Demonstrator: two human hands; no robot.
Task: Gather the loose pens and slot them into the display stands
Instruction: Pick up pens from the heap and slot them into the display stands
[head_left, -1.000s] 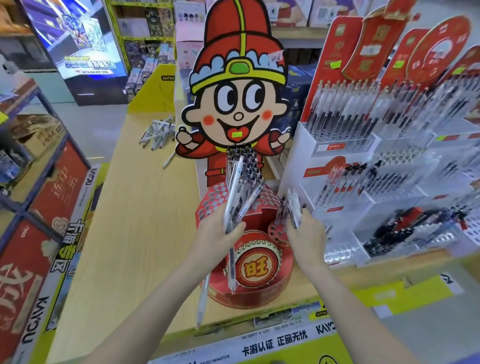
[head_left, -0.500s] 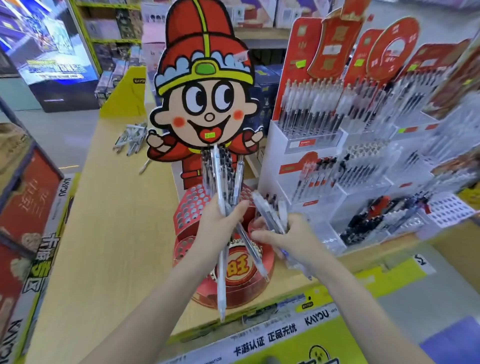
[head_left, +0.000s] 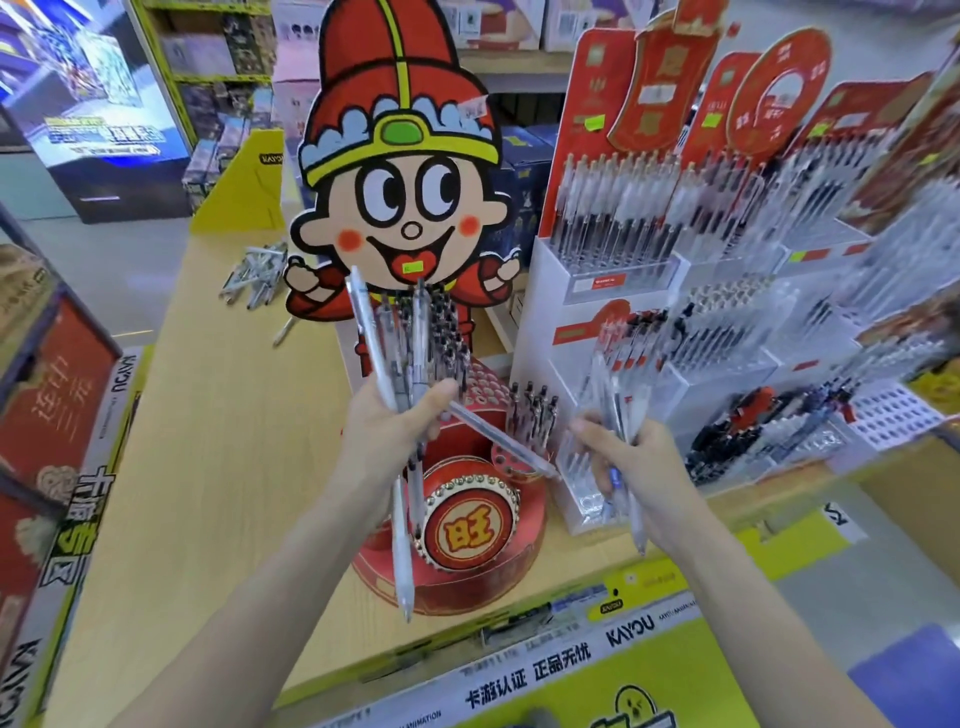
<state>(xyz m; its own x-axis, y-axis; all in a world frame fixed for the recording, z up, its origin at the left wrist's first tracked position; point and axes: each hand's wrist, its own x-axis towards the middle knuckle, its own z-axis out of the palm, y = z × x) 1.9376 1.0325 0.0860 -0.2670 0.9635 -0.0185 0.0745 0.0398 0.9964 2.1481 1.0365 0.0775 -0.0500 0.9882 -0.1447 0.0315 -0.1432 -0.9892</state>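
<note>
My left hand (head_left: 387, 439) grips a loose bundle of clear pens (head_left: 395, 358) that fans out above and below the fist, in front of the red cartoon display stand (head_left: 467, 566). My right hand (head_left: 631, 467) holds a second bunch of clear pens (head_left: 621, 397) beside the white tiered pen racks (head_left: 550, 291). Several pens stand slotted in the red stand's perforated top (head_left: 480, 382). A pile of loose pens (head_left: 257, 275) lies far back on the wooden counter (head_left: 208, 441), with one single pen (head_left: 284, 331) closer.
A tall cartoon figure cut-out (head_left: 400, 171) rises behind the red stand. The white racks at right are packed with pens. Red boxes (head_left: 47, 405) line the left edge. A yellow divider (head_left: 244, 182) closes the counter's far end.
My right hand has moved away from my left, carrying its bunch of pens toward the white racks. My left hand keeps its bundle, with one pen sticking out to the right.
</note>
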